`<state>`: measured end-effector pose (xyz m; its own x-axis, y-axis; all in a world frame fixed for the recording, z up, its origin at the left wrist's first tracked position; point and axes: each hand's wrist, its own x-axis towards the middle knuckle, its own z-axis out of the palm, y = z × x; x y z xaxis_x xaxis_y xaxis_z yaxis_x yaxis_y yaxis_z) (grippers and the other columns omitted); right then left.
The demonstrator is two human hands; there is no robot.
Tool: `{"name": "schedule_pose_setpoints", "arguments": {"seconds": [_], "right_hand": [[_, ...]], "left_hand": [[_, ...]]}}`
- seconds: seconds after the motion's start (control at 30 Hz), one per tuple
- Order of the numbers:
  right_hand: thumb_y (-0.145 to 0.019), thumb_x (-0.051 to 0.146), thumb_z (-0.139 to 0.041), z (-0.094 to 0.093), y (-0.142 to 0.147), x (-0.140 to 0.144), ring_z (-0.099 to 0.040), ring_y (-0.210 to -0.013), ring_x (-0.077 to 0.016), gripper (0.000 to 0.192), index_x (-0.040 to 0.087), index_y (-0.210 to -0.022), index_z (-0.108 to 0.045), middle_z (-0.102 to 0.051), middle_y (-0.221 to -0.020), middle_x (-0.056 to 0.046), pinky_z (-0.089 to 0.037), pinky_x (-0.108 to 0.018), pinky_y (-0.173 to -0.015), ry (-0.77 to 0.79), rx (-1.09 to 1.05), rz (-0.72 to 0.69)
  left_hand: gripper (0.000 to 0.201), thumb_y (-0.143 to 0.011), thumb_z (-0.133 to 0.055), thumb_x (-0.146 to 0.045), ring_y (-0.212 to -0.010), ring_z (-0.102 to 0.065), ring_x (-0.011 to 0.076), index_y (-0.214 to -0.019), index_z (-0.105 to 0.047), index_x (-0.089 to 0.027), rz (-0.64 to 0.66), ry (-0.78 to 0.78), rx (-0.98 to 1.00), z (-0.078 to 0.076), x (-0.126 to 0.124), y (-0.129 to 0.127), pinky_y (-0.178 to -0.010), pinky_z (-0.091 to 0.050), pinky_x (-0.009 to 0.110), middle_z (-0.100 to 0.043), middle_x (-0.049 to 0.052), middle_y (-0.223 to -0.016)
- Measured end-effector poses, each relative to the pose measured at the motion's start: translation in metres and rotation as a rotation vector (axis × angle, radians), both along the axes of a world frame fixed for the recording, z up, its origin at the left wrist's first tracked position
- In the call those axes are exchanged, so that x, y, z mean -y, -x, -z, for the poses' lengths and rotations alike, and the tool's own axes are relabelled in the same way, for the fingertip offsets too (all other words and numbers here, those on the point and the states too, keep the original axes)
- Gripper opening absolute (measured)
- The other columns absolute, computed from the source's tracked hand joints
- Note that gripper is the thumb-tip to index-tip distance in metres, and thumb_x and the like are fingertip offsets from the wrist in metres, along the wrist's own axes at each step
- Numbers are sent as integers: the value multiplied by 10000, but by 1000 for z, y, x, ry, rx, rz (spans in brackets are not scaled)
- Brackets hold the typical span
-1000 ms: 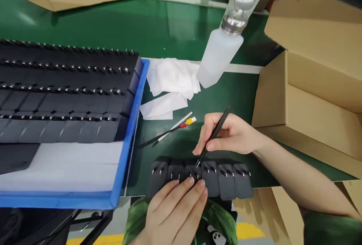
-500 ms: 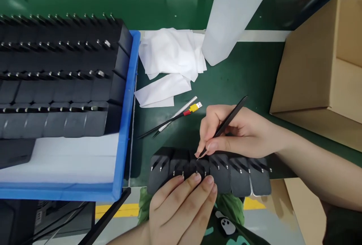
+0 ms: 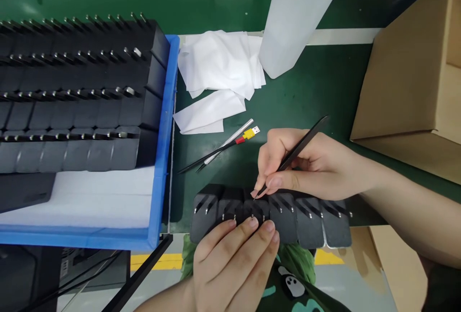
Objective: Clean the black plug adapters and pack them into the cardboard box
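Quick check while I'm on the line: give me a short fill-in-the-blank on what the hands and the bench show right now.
1. The right hand holds black ____ whose tip touches a charger in the row of chargers.
2. The left hand presses on the row from the ____ edge.
3. The blue tray lies to the ____ of the row.
4. The white wipes lie beside a white ____.

Missing words: tweezers; near; left; bottle

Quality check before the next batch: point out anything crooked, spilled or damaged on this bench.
Nothing looks spilled or damaged. The white wipes lie crumpled, and spare tweezers lie loose on the mat. The adapter row under the left hand and right hand overhangs the bench edge slightly.
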<state>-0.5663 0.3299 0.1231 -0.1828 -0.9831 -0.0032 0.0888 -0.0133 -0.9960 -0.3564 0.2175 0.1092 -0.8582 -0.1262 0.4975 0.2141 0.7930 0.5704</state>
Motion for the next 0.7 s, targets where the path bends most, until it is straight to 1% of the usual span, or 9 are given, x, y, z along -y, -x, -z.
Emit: {"name": "schedule_pose_setpoints", "arguments": {"seconds": [0.13, 0.3, 0.37, 0.43, 0.53, 0.6, 0.7], "right_hand": [[-864, 47, -595, 0, 0, 0, -681, -794, -145, 131, 128, -896, -498, -640, -880, -32, -496, -212, -550, 7, -6, 15], [-868, 60, -597, -1, 0, 0, -681, -776, -140, 125, 130, -888, -496, -636, -869, -33, -472, -205, -530, -3, -12, 12], [-863, 58, -602, -1, 0, 0, -678, -766, -137, 121, 127, -880, -504, -634, -854, -34, -460, -201, -521, 0, -17, 19], [-854, 54, -611, 0, -1, 0, -676, -763, -139, 123, 123, -881, -512, -636, -847, -38, -445, -196, -509, 14, -17, 27], [-849, 46, -619, 1, -1, 0, -674, -763, -140, 137, 115, -893, -509, -638, -859, -45, -443, -194, -511, 31, -2, 27], [-848, 41, -621, 2, -1, 0, -672, -754, -138, 136, 109, -893, -512, -628, -856, -43, -448, -196, -516, 37, -8, 28], [-845, 36, -622, 2, 0, 0, -672, -752, -143, 126, 103, -889, -524, -617, -846, -45, -441, -199, -510, 43, -26, 34]], "left_hand": [[202, -922, -544, -135, -997, -655, 85, -944, -738, -189, 5, 3, 1, 1, 1, 0, -1013, -450, 220, -709, -42, -1080], [271, -975, -463, -161, -1031, -643, 76, -934, -731, -179, 16, 24, -17, 2, 2, -1, -1045, -428, 206, -711, -34, -1076], [260, -978, -475, -213, -1030, -648, 101, -969, -733, -186, 32, 43, 18, 1, 4, -2, -1041, -442, 227, -716, -8, -1056], [263, -970, -515, -332, -1025, -656, 149, -1018, -732, -191, 68, 80, 93, -1, 5, -2, -1013, -479, 272, -719, 37, -1027], [393, -928, -551, -508, -1012, -662, 205, -1079, -724, -188, 123, 128, 195, -4, 7, 0, -963, -518, 323, -713, 87, -1010], [429, -915, -558, -542, -1007, -663, 210, -1089, -722, -186, 138, 140, 213, -6, 8, 2, -955, -522, 327, -712, 94, -1011], [372, -916, -583, -492, -999, -664, 201, -1066, -726, -183, 138, 141, 196, -8, 8, 3, -952, -519, 316, -715, 84, -1005]]}}
